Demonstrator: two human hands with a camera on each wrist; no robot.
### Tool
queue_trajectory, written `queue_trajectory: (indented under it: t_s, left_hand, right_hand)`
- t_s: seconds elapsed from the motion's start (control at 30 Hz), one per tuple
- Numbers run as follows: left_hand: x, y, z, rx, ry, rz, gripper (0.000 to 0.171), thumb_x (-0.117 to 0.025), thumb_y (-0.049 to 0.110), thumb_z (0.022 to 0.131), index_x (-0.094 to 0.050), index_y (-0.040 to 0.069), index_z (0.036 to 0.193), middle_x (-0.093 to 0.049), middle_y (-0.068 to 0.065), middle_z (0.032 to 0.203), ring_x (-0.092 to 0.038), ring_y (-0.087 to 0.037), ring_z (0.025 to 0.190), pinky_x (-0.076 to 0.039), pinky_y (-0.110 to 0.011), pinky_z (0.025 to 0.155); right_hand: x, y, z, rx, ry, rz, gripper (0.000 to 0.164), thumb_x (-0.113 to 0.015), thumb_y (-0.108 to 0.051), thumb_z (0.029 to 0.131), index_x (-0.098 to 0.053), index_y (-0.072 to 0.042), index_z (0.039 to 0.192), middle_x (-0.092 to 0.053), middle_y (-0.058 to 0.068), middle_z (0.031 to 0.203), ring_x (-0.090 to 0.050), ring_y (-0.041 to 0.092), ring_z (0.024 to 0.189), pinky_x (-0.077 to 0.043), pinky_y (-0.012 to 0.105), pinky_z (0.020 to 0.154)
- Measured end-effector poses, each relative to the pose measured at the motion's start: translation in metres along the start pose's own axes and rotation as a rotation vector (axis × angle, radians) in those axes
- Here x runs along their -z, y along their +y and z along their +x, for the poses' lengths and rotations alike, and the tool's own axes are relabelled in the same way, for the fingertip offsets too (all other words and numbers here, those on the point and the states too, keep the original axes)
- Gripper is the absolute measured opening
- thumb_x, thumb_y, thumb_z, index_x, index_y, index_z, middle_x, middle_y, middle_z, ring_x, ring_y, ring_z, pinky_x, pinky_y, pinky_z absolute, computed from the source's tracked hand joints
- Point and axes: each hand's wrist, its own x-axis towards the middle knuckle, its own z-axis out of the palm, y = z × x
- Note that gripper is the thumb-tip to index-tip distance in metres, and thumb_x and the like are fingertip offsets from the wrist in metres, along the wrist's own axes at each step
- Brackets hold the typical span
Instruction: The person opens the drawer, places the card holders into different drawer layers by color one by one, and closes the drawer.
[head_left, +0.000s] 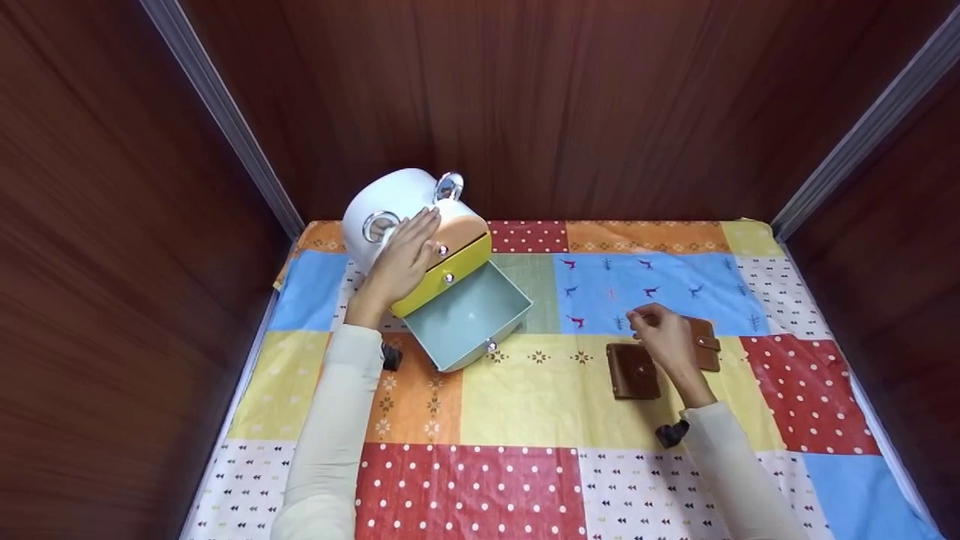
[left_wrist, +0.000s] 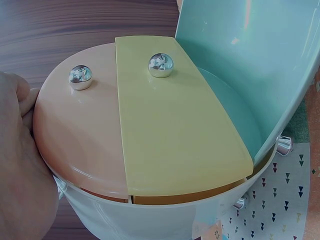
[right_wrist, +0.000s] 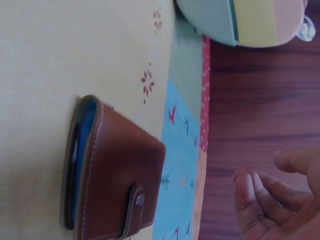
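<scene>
My left hand (head_left: 401, 262) rests with straight fingers on top of a white, rounded mini drawer chest (head_left: 401, 189) with shiny round ears. The chest has a peach top drawer (left_wrist: 90, 135), a yellow middle drawer (left_wrist: 165, 125) and a pale green bottom drawer (head_left: 469, 319) that is pulled out, with a bare floor inside. On the right, my right hand (head_left: 666, 343) hovers over two brown wallets with fingers loosely bent and holding nothing. The nearer, darker wallet (head_left: 628, 379) has a snap strap, and the lighter wallet (head_left: 709, 354) is partly hidden behind the hand.
A patchwork-patterned cloth (head_left: 525, 397) covers the table. Dark wood-look panels (head_left: 562, 112) stand around the back and sides, with metal strips at the corners. Each wrist bears a small black strap mount (head_left: 672, 433).
</scene>
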Motion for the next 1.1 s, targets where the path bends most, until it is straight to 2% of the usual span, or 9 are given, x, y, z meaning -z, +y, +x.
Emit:
queue_trajectory:
  t_s: [0.07,0.3,0.53,0.67,0.77,0.93,1.1]
  left_hand:
    - [0.0,0.0,0.0,0.0,-0.001,0.002,0.055,-0.033,0.03,0.116,-0.028,0.016,0.169,-0.024,0.002,0.178,-0.016,-0.021,0.168,-0.005,-0.039,0.14]
    - [-0.001,-0.001,0.001,-0.002,0.007,0.007,0.055,-0.035,0.028,0.116,-0.031,0.016,0.169,-0.027,0.002,0.177,-0.018,-0.021,0.167,-0.007,-0.037,0.14]
    - [-0.003,-0.001,0.0,0.007,0.003,0.001,0.055,-0.034,0.029,0.116,-0.029,0.017,0.169,-0.025,0.003,0.178,-0.016,-0.02,0.168,-0.006,-0.038,0.14]
    - [-0.003,-0.001,0.001,0.009,0.002,-0.004,0.055,-0.034,0.031,0.116,-0.029,0.018,0.17,-0.025,0.004,0.178,-0.016,-0.019,0.168,-0.006,-0.038,0.14]
    - [-0.003,-0.001,0.001,0.009,0.0,-0.001,0.055,-0.034,0.032,0.117,-0.028,0.019,0.17,-0.024,0.005,0.178,-0.015,-0.019,0.168,-0.006,-0.037,0.139]
    - [-0.001,-0.001,-0.001,0.014,0.001,0.002,0.055,-0.034,0.032,0.116,-0.028,0.019,0.17,-0.024,0.005,0.178,-0.015,-0.018,0.168,-0.006,-0.037,0.139]
    - [-0.001,0.0,-0.001,0.009,0.004,-0.002,0.055,-0.035,0.032,0.116,-0.029,0.019,0.17,-0.024,0.005,0.178,-0.016,-0.019,0.168,-0.007,-0.038,0.139]
  right_hand:
    - [0.002,0.004,-0.001,0.0,0.005,0.003,0.031,-0.065,-0.027,0.107,-0.076,-0.001,0.119,-0.079,0.021,0.1,-0.077,0.037,0.088,-0.055,0.017,0.063]
    - [0.009,0.013,-0.005,-0.023,0.016,0.003,0.034,-0.065,-0.03,0.107,-0.075,-0.001,0.121,-0.079,0.022,0.103,-0.068,0.002,0.07,-0.056,0.018,0.06]
    - [0.018,0.022,-0.01,-0.025,0.018,-0.013,0.034,-0.065,-0.029,0.107,-0.075,0.001,0.121,-0.078,0.024,0.103,-0.068,0.005,0.069,-0.056,0.02,0.058]
    - [0.02,0.027,-0.01,-0.032,0.024,-0.075,0.036,-0.066,-0.032,0.106,-0.076,-0.001,0.121,-0.08,0.022,0.102,-0.075,0.017,0.074,-0.054,0.021,0.055]
    - [0.022,0.03,-0.01,-0.039,0.028,-0.075,0.035,-0.067,-0.031,0.106,-0.077,-0.001,0.119,-0.08,0.021,0.101,-0.077,0.025,0.076,-0.054,0.022,0.054]
    - [0.024,0.035,-0.009,-0.039,0.016,-0.036,0.032,-0.068,-0.026,0.105,-0.076,0.003,0.117,-0.079,0.023,0.099,-0.076,0.023,0.073,-0.055,0.019,0.055]
    - [0.025,0.04,-0.008,-0.032,0.018,-0.072,0.031,-0.07,-0.025,0.104,-0.077,0.004,0.113,-0.079,0.022,0.098,-0.071,0.014,0.073,-0.052,0.019,0.061]
